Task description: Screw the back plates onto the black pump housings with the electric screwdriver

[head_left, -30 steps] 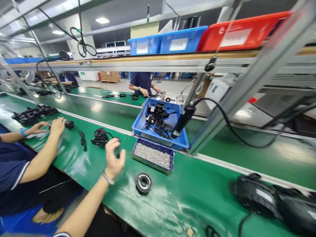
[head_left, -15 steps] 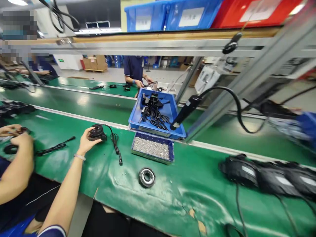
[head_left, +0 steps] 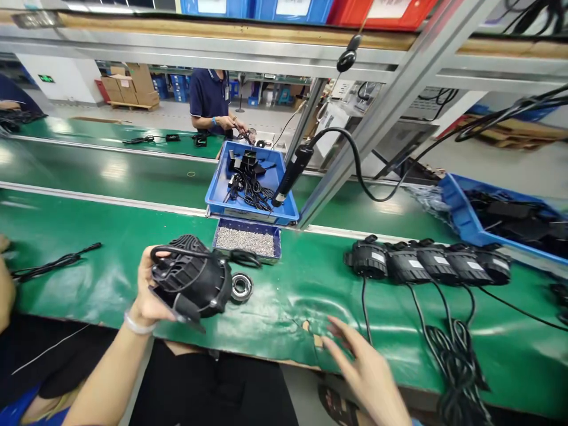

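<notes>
My left hand (head_left: 145, 290) grips a black ribbed round unit (head_left: 193, 275) by its left side, holding it tilted above the green table. The unit's black cable (head_left: 246, 258) loops over its top and runs off to the right. A black-and-silver ring (head_left: 242, 297) lies on the table just right of the unit. Lower right, my right hand (head_left: 366, 367) is in the air near the table's front edge, fingers apart, holding nothing. Behind the unit, a small blue tray (head_left: 277, 249) holds many small metal pieces (head_left: 246, 240).
An electric screwdriver (head_left: 293, 174) hangs on a black cord over a blue bin (head_left: 213, 195) of black cables. Several labelled round units (head_left: 408, 265) line the right. A metal post (head_left: 341, 168) rises mid-bench. Other people's arms show at far left and across the bench.
My left hand has brought the black unit nearer and turned it over. My right hand has come into view at lower right. The view has swung to the right.
</notes>
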{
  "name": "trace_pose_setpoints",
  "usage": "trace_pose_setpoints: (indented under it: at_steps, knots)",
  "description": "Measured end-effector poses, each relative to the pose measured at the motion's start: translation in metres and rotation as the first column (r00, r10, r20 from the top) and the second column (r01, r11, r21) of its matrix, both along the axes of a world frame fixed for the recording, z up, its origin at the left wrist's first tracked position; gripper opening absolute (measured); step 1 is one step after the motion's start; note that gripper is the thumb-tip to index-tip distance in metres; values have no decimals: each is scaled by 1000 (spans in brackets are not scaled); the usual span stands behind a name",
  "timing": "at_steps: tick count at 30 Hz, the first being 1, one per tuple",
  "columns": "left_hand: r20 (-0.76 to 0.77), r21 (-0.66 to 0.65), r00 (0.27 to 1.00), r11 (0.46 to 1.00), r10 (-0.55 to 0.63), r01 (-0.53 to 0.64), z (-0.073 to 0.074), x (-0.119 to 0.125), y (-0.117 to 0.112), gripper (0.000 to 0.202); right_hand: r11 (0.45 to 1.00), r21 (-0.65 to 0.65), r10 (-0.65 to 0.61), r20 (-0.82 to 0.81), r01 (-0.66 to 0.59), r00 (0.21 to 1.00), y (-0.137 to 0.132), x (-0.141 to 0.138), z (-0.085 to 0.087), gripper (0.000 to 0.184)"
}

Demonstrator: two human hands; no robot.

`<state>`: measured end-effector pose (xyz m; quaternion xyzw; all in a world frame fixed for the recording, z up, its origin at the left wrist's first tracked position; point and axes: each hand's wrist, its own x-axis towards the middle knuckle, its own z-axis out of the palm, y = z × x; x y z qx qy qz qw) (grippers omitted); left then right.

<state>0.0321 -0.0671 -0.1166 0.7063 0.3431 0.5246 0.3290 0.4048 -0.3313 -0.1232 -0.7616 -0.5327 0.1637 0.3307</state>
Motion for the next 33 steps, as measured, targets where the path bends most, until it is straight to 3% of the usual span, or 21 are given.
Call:
trace_pose_setpoints:
  at_steps: [2,4,5,8,10,12,15,18,20,22,25,28,30,33]
  knots:
    - [40,4,993,994,-110,109,-5,25,-5,82,988,120,110,-75,-101,991,27,-36,0,70]
    - [100,6,969,974,-225,226,-11,51,-9,95,970,209,156,-159,-121,975,51,-65,-7,94]
    - [123,-5,953,960,-278,281,-15,62,-11,97,965,228,182,-231,-128,956,62,-74,-13,94]
    - [113,-74,924,925,-365,374,-23,85,-15,89,972,181,224,-505,-151,834,84,-81,-35,60]
    - [52,-119,921,913,-387,390,-26,89,-18,87,981,133,194,-610,-143,768,88,-66,-47,49]
    - [11,-127,910,902,-414,412,-28,89,-20,84,989,118,142,-630,-88,763,86,-41,-50,53]
    - [-43,-56,905,905,-424,422,-28,87,-23,78,992,124,49,-570,27,820,80,5,-40,58]
    - [-168,-10,895,908,-414,418,-28,88,-27,70,986,157,7,-372,55,928,81,42,-20,56]
    - [-189,-21,892,910,-411,415,-30,89,-28,69,987,156,77,-277,-34,958,85,57,-5,54]
    - [-160,-22,903,916,-400,402,-35,89,-29,70,966,100,257,-269,-239,928,94,66,12,61]
    - [-139,27,900,907,-413,420,-40,89,-33,73,863,-27,479,-267,-504,836,117,64,37,76]
    - [-153,73,880,883,-449,463,-39,91,-39,74,857,-112,483,-166,-503,860,159,47,49,73]
    - [-163,82,871,874,-463,479,-38,92,-44,74,863,-164,471,-87,-478,878,194,31,44,58]
    - [-115,80,853,851,-509,519,-39,90,-44,74,825,-287,513,19,-487,858,248,7,23,30]
